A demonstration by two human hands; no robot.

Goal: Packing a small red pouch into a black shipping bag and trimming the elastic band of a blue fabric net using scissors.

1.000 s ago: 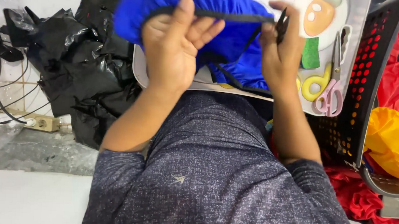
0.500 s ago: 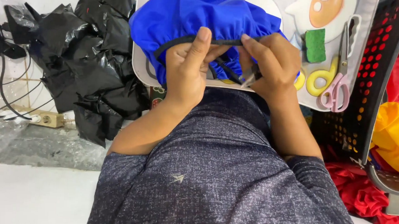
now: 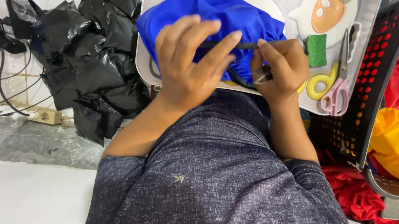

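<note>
Left hand (image 3: 188, 63) and right hand (image 3: 279, 68) pinch the black cord (image 3: 246, 46) on bunched blue cloth (image 3: 214, 12); right possibly also holds a clip. Slack fingers could let the cord slip back.

Crumpled black plastic bags (image 3: 93, 61) lie heaped at the left; no labels, signs or screens.

Head camera, steep downward look, close range

blue fabric (image 3: 213, 17) cut off at top, cord (image 3: 239, 46) partly under fingers (image 3: 203, 39)
</note>
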